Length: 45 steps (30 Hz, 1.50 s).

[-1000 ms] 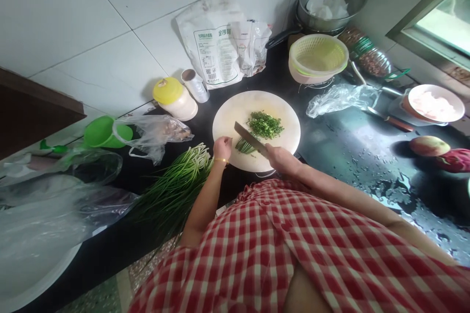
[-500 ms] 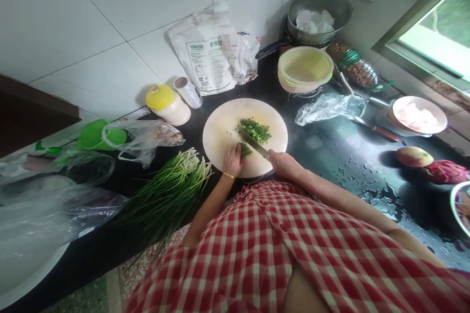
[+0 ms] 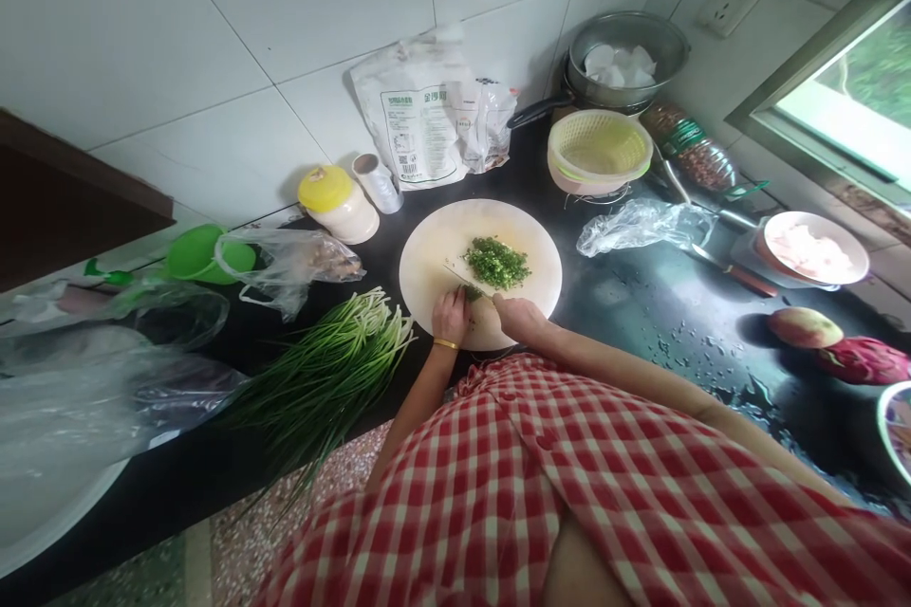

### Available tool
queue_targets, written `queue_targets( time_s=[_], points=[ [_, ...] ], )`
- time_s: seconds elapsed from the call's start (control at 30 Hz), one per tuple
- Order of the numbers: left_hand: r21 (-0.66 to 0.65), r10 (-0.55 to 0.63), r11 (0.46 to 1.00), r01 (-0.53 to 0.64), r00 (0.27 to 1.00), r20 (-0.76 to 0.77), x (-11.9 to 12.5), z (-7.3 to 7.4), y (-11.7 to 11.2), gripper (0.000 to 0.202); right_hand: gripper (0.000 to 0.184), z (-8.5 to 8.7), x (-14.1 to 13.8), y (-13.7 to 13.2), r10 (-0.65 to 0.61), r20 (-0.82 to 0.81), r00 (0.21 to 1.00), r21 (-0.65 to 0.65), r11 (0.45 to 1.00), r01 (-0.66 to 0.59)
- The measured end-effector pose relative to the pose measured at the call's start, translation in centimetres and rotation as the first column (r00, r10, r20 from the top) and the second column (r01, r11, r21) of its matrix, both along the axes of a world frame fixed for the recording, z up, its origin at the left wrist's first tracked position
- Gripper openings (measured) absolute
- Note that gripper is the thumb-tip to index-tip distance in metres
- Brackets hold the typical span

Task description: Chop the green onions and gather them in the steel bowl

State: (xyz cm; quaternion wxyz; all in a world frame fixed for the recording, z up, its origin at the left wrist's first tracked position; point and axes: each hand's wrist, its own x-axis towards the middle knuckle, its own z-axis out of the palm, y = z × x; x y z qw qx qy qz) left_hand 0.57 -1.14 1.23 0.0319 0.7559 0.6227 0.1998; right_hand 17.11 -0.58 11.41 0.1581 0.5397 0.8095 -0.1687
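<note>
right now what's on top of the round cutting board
Chopped greens, a knife held by the right hand, and a small green bunch at the left hand. What lies beneath the left hand is covered.

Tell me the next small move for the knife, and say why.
Probably a short downward slice through the scallion bunch: the right hand grips the knife, its blade seen nearly edge-on between that bunch and the chopped scallions on the round cutting board. The left hand seems to steady the bunch, part of which looks uncut.
</note>
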Motion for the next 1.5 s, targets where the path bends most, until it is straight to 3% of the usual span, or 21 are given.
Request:
queue_targets(
  time_s=[0.23,0.47,0.8,0.93,1.13,1.5],
  points=[
    [-0.002,-0.021,1.000,0.021,1.000,-0.005,0.3,-0.4,-0.4,0.045,0.029,-0.7,-0.2,0.1,-0.011,-0.003,1.000,0.019,1.000,0.011],
    [-0.056,0.047,0.997,-0.051,0.996,-0.078,-0.5,-0.3,1.5,0.034,0.027,0.3,-0.7,0.6,-0.052,-0.020,0.998,0.017,0.998,0.052],
    [0.003,0.024,1.000,-0.024,1.000,0.000,-0.2,0.0,0.9,0.035,0.027,0.4,-2.4,0.4,-0.060,-0.002,0.998,-0.020,0.998,0.060],
    [-0.036,0.014,0.999,-0.015,1.000,-0.025,-0.1,0.3,1.1,0.040,0.026,0.3,-2.2,0.7,-0.059,-0.005,0.998,-0.011,0.998,0.059],
    [-0.108,0.047,0.993,-0.054,0.997,-0.065,0.0,0.6,1.6,0.030,0.028,0.8,-1.9,1.0,-0.079,0.010,0.997,-0.005,0.997,0.079],
    [-0.035,0.028,0.999,-0.028,1.000,-0.004,-0.2,0.2,1.4,0.033,0.028,0.4,-2.4,0.9,-0.057,0.006,0.998,-0.007,0.998,0.057]
  ],
)
